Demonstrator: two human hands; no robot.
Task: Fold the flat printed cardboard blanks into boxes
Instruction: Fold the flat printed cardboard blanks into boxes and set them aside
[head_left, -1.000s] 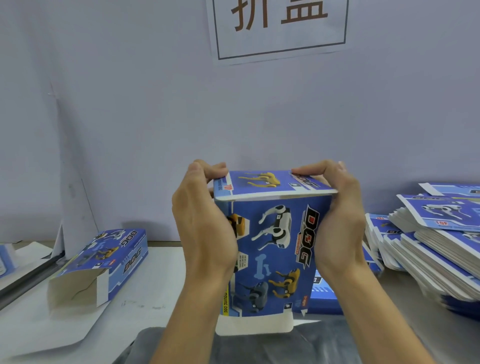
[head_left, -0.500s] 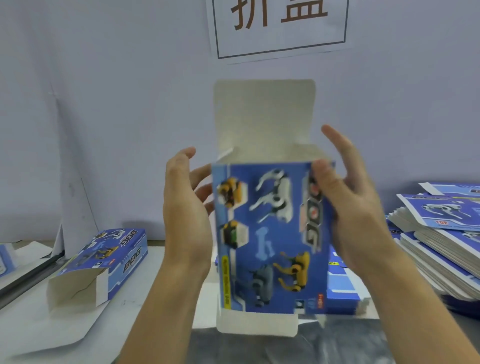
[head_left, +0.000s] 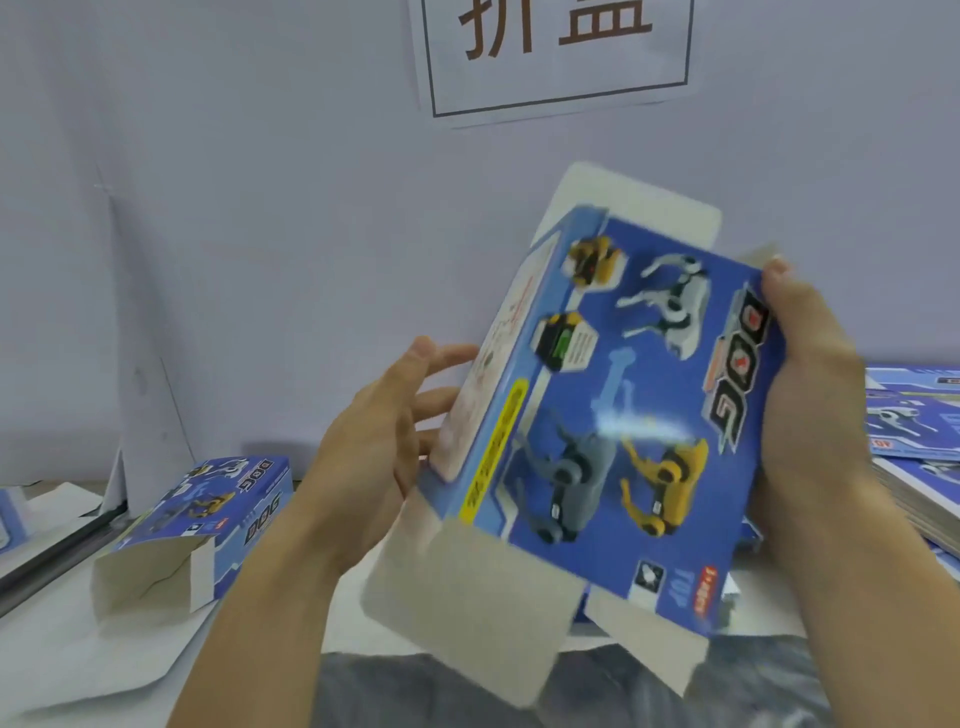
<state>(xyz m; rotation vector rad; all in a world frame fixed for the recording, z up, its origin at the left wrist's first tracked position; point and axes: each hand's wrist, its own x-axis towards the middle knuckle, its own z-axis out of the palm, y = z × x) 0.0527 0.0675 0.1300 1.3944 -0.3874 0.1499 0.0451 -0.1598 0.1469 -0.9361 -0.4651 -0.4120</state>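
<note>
The right hand (head_left: 810, 395) clamps the tilted box (head_left: 613, 410) by its edge; the left hand (head_left: 384, 441) rests spread beside it. Square the walls first, then tuck the near flap (head_left: 467, 613)

Even, soft indoor light, motion blur on the box (head_left: 618, 410) in my hands, white glare streak across its print.

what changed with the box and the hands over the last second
The box, upright with its top flap pressed shut by both hands a second ago, now has that flap open and is tilted to the right. The right hand grips its right edge; the left hand has opened, fingers touching the left side. The folded box and the stack of blanks stayed put.
</note>
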